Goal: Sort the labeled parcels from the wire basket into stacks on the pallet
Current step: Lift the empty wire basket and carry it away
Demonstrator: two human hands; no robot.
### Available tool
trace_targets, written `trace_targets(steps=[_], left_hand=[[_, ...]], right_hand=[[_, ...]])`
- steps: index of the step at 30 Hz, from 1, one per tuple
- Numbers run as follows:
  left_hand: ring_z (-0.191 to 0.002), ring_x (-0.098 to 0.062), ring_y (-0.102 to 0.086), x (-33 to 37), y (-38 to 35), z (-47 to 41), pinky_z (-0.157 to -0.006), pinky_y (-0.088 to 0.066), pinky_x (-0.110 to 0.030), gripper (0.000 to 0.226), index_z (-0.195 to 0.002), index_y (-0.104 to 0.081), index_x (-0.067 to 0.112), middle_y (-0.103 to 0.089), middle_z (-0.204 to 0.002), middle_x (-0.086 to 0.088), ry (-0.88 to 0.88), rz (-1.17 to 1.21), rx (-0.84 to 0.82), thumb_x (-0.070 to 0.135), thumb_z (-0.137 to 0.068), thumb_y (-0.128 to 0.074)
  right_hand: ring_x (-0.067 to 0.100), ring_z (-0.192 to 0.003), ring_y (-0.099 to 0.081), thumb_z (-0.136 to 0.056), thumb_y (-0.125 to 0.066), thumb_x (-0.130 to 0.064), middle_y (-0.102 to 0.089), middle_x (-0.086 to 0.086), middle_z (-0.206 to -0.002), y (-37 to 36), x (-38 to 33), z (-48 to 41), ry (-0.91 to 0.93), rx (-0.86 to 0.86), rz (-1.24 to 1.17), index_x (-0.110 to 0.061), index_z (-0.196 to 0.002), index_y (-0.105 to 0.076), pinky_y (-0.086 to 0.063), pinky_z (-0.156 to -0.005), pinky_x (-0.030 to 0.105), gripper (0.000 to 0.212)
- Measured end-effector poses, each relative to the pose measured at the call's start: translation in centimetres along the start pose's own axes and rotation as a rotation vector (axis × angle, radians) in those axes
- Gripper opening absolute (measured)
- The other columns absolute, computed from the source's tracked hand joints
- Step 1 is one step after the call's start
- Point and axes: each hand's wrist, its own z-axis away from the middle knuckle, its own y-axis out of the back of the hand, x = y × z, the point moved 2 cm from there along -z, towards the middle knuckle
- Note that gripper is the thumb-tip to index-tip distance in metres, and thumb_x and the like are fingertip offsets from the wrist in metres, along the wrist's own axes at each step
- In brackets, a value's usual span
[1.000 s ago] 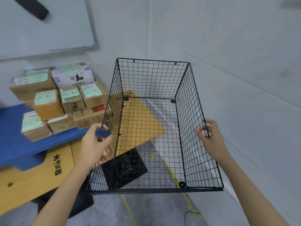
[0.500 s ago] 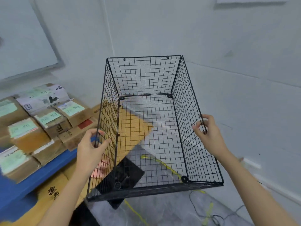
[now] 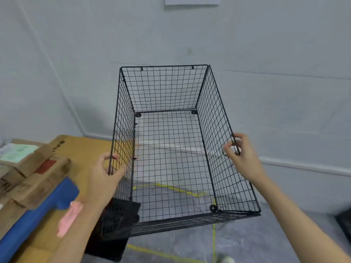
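Note:
I hold a black wire basket up in front of me, with nothing inside it. My left hand grips the top wire of its left wall. My right hand pinches the top wire of its right wall. Labelled cardboard parcels lie stacked on the blue pallet at the left edge; one carries a green label, another a red patch.
Flat brown cardboard lies under the pallet. A black object sits on the floor below the basket's left side. A yellow cable runs across the grey floor. White walls close off the back and right.
The view and the basket have swung to the right. The pallet and its parcels have slid to the left edge. Both hands keep their hold on the basket walls.

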Motion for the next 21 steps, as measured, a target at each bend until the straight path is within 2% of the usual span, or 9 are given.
trace_targets(steps=[1,3,6,10,14,15,17,19,21], left_hand=[[-0.041,-0.008,-0.04,0.1,-0.9,0.1,-0.04,-0.035,-0.024,0.029,-0.107,-0.055,0.032,-0.054,-0.08,0.012,-0.018,0.007,-0.038,0.017,-0.088,-0.07],[-0.047,-0.028,-0.045,0.1,-2.8,0.2,-0.045,-0.041,-0.032,0.03,-0.107,-0.056,0.035,-0.06,-0.081,0.0,-0.03,0.029,-0.113,0.018,-0.087,-0.071],[-0.046,-0.029,-0.041,0.7,-6.6,0.2,-0.044,-0.042,-0.036,0.031,-0.107,-0.055,0.035,-0.065,-0.079,-0.013,-0.064,0.055,-0.231,0.02,-0.086,-0.072],[-0.047,-0.022,-0.043,2.8,-12.0,0.5,-0.04,-0.041,-0.034,0.034,-0.104,-0.055,0.037,-0.063,-0.075,-0.002,-0.119,0.067,-0.34,0.017,-0.084,-0.074],[-0.043,-0.013,-0.036,6.0,-18.2,1.5,-0.037,-0.031,-0.02,0.034,-0.109,-0.058,0.025,-0.056,-0.071,0.006,-0.168,0.123,-0.47,0.007,-0.084,-0.073],[-0.043,-0.013,-0.036,6.8,-19.8,1.7,-0.037,-0.031,-0.021,0.033,-0.11,-0.058,0.024,-0.056,-0.068,0.005,-0.175,0.127,-0.504,0.007,-0.085,-0.072],[-0.044,-0.016,-0.038,8.3,-23.2,2.3,-0.04,-0.033,-0.026,0.033,-0.11,-0.057,0.026,-0.058,-0.063,-0.002,-0.201,0.134,-0.571,0.01,-0.085,-0.072],[-0.047,-0.019,-0.041,10.1,-26.7,2.9,-0.04,-0.039,-0.032,0.032,-0.11,-0.057,0.029,-0.061,-0.067,-0.006,-0.227,0.134,-0.633,0.013,-0.086,-0.072],[-0.048,-0.018,-0.043,12.1,-30.4,3.7,-0.04,-0.041,-0.03,0.031,-0.11,-0.057,0.029,-0.063,-0.074,-0.001,-0.258,0.14,-0.689,0.014,-0.086,-0.072]], right_hand=[[0.005,-0.09,-0.062,-0.096,-0.063,-0.021,-0.063,0.001,-0.096,1.0,0.4,0.9,-0.015,0.025,0.004,-0.018,-0.131,-0.04,-0.053,-0.076,0.023,0.041],[-0.009,-0.087,-0.058,-0.096,-0.062,-0.019,-0.063,0.005,-0.097,2.9,1.0,2.6,-0.05,0.066,0.004,-0.014,-0.13,-0.041,-0.049,-0.073,0.012,0.041],[0.003,-0.078,-0.056,-0.096,-0.062,-0.02,-0.062,0.001,-0.095,6.2,2.5,5.2,-0.121,0.141,0.041,-0.018,-0.129,-0.04,-0.049,-0.07,0.016,0.04],[-0.004,-0.082,-0.058,-0.095,-0.063,-0.017,-0.062,0.0,-0.093,10.8,4.6,8.2,-0.193,0.253,0.116,-0.02,-0.126,-0.04,-0.046,-0.068,0.01,0.039],[0.018,-0.082,-0.062,-0.098,-0.06,-0.017,-0.066,0.002,-0.099,15.7,7.3,11.1,-0.3,0.382,0.169,-0.018,-0.125,-0.044,-0.047,-0.065,0.009,0.032],[0.016,-0.078,-0.062,-0.099,-0.058,-0.019,-0.067,0.001,-0.103,17.0,8.1,11.8,-0.332,0.411,0.193,-0.019,-0.126,-0.044,-0.047,-0.064,0.01,0.03],[0.009,-0.077,-0.062,-0.1,-0.054,-0.023,-0.069,-0.001,-0.106,19.5,9.8,13.3,-0.384,0.466,0.225,-0.019,-0.129,-0.044,-0.047,-0.067,0.016,0.031],[0.022,-0.08,-0.065,-0.1,-0.053,-0.019,-0.069,-0.003,-0.102,21.9,11.5,14.7,-0.439,0.525,0.229,-0.016,-0.131,-0.044,-0.05,-0.071,0.034,0.032],[0.019,-0.074,-0.062,-0.1,-0.05,-0.01,-0.068,-0.006,-0.096,24.6,13.3,16.0,-0.488,0.584,0.224,-0.015,-0.129,-0.044,-0.046,-0.064,0.029,0.03]])
